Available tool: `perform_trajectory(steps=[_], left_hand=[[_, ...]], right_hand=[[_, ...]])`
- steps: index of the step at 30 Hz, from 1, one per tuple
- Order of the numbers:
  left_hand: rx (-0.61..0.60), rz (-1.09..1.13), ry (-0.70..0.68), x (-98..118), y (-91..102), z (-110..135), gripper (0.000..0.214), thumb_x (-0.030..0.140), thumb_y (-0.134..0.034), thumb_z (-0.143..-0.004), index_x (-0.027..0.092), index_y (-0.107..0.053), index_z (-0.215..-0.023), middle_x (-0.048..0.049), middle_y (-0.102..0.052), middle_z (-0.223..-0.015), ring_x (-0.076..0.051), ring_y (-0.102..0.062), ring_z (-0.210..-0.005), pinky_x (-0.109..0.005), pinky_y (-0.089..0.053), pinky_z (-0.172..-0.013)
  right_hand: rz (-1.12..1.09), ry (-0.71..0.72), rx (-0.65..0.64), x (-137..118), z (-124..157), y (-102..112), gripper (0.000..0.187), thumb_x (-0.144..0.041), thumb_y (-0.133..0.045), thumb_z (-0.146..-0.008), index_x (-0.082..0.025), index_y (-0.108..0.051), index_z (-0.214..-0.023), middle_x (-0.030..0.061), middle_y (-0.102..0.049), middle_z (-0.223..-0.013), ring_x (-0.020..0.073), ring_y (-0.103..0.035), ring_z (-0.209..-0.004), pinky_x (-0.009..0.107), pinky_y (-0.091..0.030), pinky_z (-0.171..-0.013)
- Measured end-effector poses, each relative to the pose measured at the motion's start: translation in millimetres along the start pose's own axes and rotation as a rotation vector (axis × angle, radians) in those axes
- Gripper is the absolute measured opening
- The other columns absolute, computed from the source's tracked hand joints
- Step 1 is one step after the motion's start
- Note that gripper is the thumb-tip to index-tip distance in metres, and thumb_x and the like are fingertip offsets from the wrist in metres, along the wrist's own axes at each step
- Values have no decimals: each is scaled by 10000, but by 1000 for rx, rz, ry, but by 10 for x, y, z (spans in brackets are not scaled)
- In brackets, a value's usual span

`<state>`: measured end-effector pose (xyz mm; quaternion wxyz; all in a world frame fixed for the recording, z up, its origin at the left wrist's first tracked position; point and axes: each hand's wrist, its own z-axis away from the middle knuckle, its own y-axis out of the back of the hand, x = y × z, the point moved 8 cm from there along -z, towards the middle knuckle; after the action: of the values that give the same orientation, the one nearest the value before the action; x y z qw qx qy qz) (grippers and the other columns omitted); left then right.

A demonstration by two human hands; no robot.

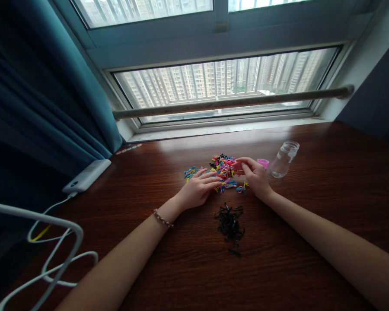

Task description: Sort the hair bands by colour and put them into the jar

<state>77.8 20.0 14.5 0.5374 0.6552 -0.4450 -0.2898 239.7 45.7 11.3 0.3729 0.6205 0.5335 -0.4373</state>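
Left hand (199, 188) lies open on the heap of small multicoloured elastic bands (223, 166); right hand (254, 177) pinches its right edge.

Beaded bracelet (163, 219) on the left wrist

On the dark wooden table (311, 224), the left hand (199, 188) lies flat with its fingers spread on a heap of coloured bands (222, 167). The right hand (256, 176) pinches its fingertips together at the heap's right edge. A small pile of black bands (230, 222) sits nearer. A clear jar (284, 159) and pink lid (263, 163) lie just right.
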Motion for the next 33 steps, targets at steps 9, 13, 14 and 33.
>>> perform_trajectory(steps=[9,13,14,33], left_hand=[[149,-39,71,-149,63,45,264,127,-424,-785,228,-631,-914,-20,-634,-1047,-177,-496,-1086,-397,-278,-1012],[222,-91,149,-215,125,74,219,136,-437,-779,216,-636,-735,-14,-663,-876,-181,-524,-1006,-403,-296,-985],[243,-101,168,-228,144,83,219,135,-440,-776,215,-632,-711,-13,-664,-852,-184,-525,-997,-409,-295,-984],[31,16,83,-87,5,-22,366,282,-394,-867,267,-451,-1228,-36,-509,-1265,-196,-331,-1266,-467,-156,-1066]], right_hand=[[70,-66,22,93,-12,47,210,-277,-470,-770,-143,-598,-870,57,-650,-723,170,-627,-628,312,-548,-552],[74,-77,2,66,-3,28,201,-291,-501,-760,-148,-604,-855,43,-649,-686,159,-613,-572,306,-535,-537],[54,-73,-17,48,-2,6,199,-301,-522,-753,-151,-604,-853,43,-651,-691,159,-617,-587,309,-536,-560],[59,-83,-657,-135,257,-545,237,-342,-611,-718,-163,-673,-861,29,-683,-786,162,-625,-722,286,-500,-673]])
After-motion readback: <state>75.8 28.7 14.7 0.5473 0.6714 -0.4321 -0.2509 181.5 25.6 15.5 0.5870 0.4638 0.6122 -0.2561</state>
